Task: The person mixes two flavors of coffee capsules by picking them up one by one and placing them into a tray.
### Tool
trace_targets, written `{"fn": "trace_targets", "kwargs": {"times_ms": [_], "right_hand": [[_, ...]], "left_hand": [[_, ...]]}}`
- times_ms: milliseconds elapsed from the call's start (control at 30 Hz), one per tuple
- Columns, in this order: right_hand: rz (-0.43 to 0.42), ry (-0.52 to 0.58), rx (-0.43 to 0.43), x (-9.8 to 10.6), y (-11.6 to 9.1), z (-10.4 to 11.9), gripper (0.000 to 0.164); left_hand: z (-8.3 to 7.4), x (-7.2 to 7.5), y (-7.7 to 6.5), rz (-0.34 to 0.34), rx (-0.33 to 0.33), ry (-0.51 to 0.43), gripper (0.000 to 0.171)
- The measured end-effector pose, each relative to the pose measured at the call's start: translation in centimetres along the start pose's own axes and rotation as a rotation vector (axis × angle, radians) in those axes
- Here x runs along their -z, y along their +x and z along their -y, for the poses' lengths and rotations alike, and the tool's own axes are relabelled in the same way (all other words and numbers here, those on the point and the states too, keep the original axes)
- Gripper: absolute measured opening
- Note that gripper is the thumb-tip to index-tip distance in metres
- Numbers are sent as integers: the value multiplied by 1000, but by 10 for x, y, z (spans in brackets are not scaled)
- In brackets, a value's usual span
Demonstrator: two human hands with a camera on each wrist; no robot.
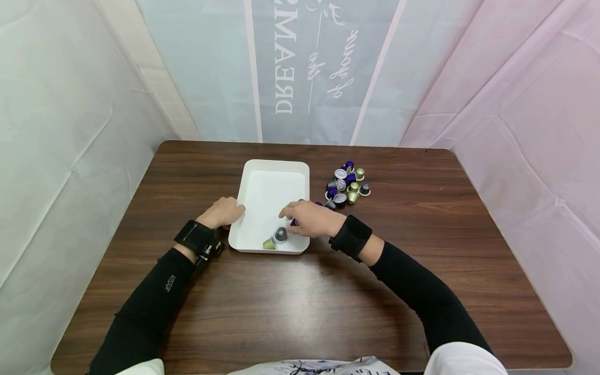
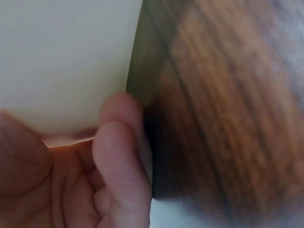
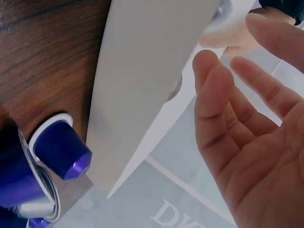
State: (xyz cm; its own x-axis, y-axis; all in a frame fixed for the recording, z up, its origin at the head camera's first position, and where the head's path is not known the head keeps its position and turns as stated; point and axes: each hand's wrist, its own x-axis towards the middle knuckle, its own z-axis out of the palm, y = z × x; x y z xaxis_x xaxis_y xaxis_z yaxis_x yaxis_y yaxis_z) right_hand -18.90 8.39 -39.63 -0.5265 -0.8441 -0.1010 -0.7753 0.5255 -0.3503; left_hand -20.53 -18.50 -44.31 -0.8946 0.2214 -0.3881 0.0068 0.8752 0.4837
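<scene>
Long black sleeve [image 1: 150, 312] on the left arm with small pale lettering [image 1: 170, 283], matching black one [image 1: 426, 286] on the right. Wide black wristbands too, left [image 1: 194, 235] and right [image 1: 351, 237]. White shirt [image 1: 262, 369] at the near edge, kinda scribbly dark print [image 1: 304, 367].

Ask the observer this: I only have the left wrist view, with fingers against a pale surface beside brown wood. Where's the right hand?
Observer: The right hand reaches over the right side of a white tray.
Operator: Anything lying in that tray?
Observer: Yes, a green capsule lies near its near edge.
Operator: Are there more capsules outside it?
Observer: A pile of capsules sits on the table, right of the tray.
</scene>
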Motion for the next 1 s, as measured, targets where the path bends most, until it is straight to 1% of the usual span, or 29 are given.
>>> {"fn": "trace_targets", "kwargs": {"times_ms": [133,233,367,500,667,800,1000], "right_hand": [[-51,30,-15,5,-6,-6,25],[-89,51,-33,10,-14,-14,22],[-124,44,-59,16,-26,-27,19],[-141,35,-89,22,-37,-41,16],[-118,30,-133,26,-49,-54,17],[-100,-1,-150,21,-55,-64,19],[-77,-57,-187,16,-61,-68,22]], "left_hand": [[0,-1,0,2,0,5,35],[1,-1,-1,6,8,8,35],[1,-1,-2,6,17,10,35],[0,0,-3,1,15,12,36],[0,0,-3,-7,-1,14,35],[-1,0,-3,-3,-5,25,36],[-1,-2,-1,-1,3,22,36]]}}
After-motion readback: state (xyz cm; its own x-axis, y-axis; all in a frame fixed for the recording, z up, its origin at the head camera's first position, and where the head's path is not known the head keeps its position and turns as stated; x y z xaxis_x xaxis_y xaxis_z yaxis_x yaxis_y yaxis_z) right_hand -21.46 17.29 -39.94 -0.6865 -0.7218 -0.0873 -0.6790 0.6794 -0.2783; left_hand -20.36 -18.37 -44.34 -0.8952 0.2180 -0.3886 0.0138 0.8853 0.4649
